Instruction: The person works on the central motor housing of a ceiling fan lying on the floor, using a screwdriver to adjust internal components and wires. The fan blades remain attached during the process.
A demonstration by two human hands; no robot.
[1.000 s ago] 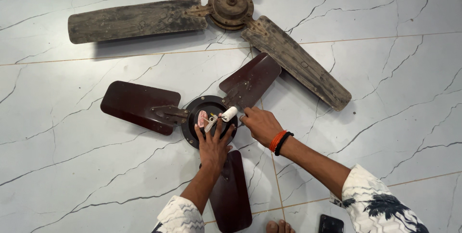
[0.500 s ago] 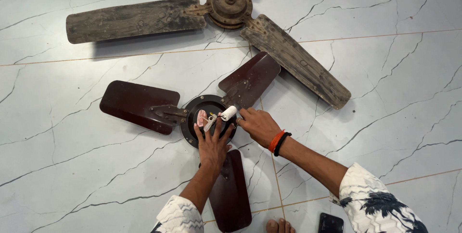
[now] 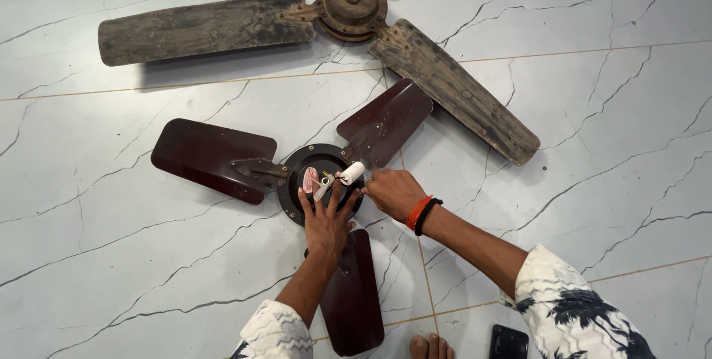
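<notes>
A: Beyond the fingertips, what lies on the marble floor (image 3: 593, 107)?

B: Largest item: a dirty brown ceiling fan (image 3: 356, 7), two grimy blades showing, well apart from both hands. Nearer, a maroon ceiling fan (image 3: 222, 159) with three glossy blades; one blade runs back under the left wrist.

A: Position of the hands?

B: Left hand (image 3: 326, 218) lies flat on the maroon fan's round black motor hub (image 3: 293, 185), fingers (image 3: 305, 199) spread over its near edge. Right hand (image 3: 393, 192) sits just right of the hub, fingers curled toward a white cylindrical capacitor (image 3: 351, 173) (whether they actually pinch it, cannot tell). Orange and black bands (image 3: 421, 213) circle the right wrist.

A: Smaller parts?

B: Capacitor rests tilted on the hub, just past the left fingertips. Beside it, a pink piece (image 3: 309, 179) and thin wires, touching the hub's centre. Bottom edge: a dark phone (image 3: 509, 343) and bare toes (image 3: 432, 347), behind both wrists.
</notes>
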